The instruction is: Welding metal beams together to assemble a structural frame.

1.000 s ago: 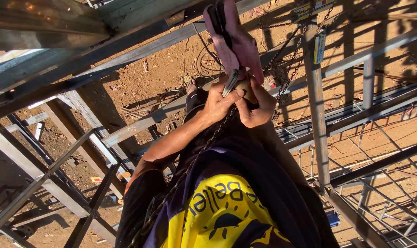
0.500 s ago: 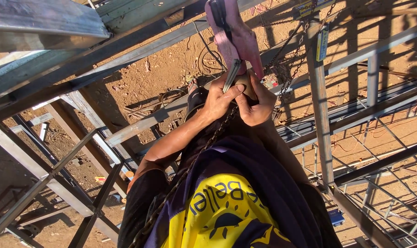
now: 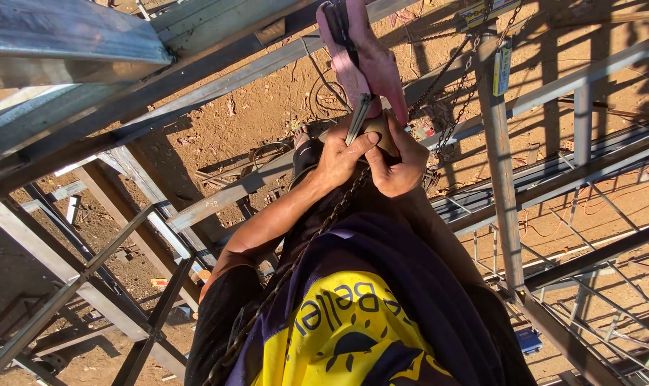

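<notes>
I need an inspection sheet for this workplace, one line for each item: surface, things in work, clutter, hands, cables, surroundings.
Surface: bare red-brown ground far below; no table seen.
Things in work: pink sling hanging from above; metal hook at its lower end; chain running down along the body.
Clutter: scraps and small debris on the ground.
Hands: left hand and right hand both closed around the hook fitting, touching each other.
Cables: looped cable on the ground; second chain hanging at right.
Surroundings: steel frame beams and lattice trusses all around.
</notes>
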